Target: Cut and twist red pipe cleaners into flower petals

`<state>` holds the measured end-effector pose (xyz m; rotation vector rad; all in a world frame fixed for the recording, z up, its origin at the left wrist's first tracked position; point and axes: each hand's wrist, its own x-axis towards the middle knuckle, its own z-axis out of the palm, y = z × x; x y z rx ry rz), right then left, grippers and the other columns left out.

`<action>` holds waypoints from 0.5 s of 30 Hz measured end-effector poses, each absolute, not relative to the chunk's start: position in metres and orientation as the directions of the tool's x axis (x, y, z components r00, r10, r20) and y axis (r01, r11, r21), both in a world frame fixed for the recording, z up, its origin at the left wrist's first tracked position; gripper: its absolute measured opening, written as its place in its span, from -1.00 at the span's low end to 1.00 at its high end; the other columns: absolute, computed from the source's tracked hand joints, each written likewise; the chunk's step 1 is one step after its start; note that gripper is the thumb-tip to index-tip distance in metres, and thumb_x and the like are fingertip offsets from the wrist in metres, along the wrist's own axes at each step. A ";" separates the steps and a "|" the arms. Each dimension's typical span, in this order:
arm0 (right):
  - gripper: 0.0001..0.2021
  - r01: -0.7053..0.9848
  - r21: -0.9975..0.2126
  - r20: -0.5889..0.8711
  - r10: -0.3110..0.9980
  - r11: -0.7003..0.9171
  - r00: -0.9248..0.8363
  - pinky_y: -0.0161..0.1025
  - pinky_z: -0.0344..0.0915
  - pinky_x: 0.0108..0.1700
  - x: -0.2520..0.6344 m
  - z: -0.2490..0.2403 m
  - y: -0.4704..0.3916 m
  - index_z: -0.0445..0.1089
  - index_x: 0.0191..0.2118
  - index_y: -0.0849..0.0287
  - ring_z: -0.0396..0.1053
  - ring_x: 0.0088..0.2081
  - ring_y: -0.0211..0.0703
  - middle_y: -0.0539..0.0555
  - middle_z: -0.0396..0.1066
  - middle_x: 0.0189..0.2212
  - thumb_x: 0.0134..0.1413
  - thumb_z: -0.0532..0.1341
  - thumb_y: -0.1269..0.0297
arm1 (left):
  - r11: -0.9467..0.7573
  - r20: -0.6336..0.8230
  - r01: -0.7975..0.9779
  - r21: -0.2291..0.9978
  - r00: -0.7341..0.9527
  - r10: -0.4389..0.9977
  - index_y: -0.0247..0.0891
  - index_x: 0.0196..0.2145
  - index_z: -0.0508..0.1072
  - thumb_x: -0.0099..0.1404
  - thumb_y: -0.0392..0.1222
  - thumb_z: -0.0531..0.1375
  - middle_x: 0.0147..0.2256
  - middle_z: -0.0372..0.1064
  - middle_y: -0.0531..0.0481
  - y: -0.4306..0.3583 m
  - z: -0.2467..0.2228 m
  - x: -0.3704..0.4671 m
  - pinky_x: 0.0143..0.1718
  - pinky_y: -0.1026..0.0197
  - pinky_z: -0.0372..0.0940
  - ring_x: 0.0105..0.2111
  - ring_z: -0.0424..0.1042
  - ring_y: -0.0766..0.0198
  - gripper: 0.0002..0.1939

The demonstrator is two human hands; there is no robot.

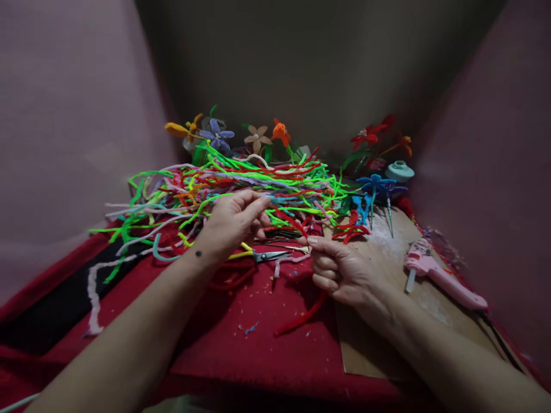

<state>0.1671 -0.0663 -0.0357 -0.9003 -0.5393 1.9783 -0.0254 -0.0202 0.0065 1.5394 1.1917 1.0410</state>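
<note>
While my right fingers (323,246) are pinching a red pipe cleaner (293,218), it is stretching towards my left fingers (255,210), which are seemingly gripping its far end. It is probably proving light, soft and springy, calling for gentle pinches near its ends. Beyond my fingers, a multicoloured pile (267,179) is sprawling.

A red pipe cleaner (293,219) is held between the grip of the left hand (239,221) and that of the right hand (344,268). Behind them, a colourful pile of pipe cleaners (258,176) is spread over the red-covered desk (224,350), backed by fuzzy flowers (217,136). Yellow-handled scissors (270,256) are partly hidden by the left wrist; a pink glue gun (443,278) is laid on cardboard (370,347).
</note>
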 end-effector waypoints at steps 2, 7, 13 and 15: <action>-0.87 -0.569 -0.649 -0.382 0.863 -0.505 -0.330 -0.44 -0.29 -0.72 0.170 -0.038 -0.061 0.42 -0.32 0.27 -0.35 -0.71 -0.46 -0.23 -0.13 -0.80 -0.05 0.24 0.36 | -0.212 0.006 0.509 0.834 0.375 0.927 -0.27 -0.45 0.38 0.17 -0.10 0.12 -0.57 0.33 0.07 -0.024 0.012 -0.042 -0.62 0.36 0.14 -0.62 0.28 0.39 -0.82; -0.96 -0.594 -0.665 -0.327 0.892 -0.453 -0.313 -0.43 -0.27 -0.69 0.172 -0.039 -0.057 0.38 -0.48 0.28 -0.30 -0.68 -0.47 -0.16 0.00 -0.73 -0.11 0.24 0.41 | -0.514 -0.073 0.839 0.182 0.532 0.843 -0.22 -0.43 0.38 0.17 -0.20 0.07 -0.46 0.35 -0.03 -0.034 -0.009 -0.073 -0.49 0.24 0.05 -0.50 0.26 0.25 -0.88; -0.90 -0.566 -0.718 -0.299 0.914 -0.404 -0.273 -0.40 -0.36 -0.68 0.167 -0.035 -0.065 0.42 -0.40 0.26 -0.35 -0.66 -0.43 -0.21 -0.17 -0.75 -0.08 0.25 0.33 | -0.628 -0.059 0.767 0.133 0.639 0.767 -0.21 -0.33 0.35 0.21 -0.26 -0.02 -0.38 0.34 -0.08 -0.028 -0.038 -0.079 -0.40 0.21 0.08 -0.42 0.28 0.20 -0.83; -0.88 -0.559 -0.714 -0.311 0.906 -0.423 -0.288 -0.40 -0.37 -0.67 0.167 -0.034 -0.067 0.42 -0.40 0.27 -0.37 -0.66 -0.42 -0.21 -0.17 -0.75 -0.06 0.23 0.31 | -0.591 -0.037 0.781 0.201 0.609 0.792 -0.20 -0.35 0.35 0.18 -0.26 0.01 -0.40 0.34 -0.05 -0.026 -0.039 -0.080 -0.40 0.22 0.08 -0.42 0.28 0.21 -0.86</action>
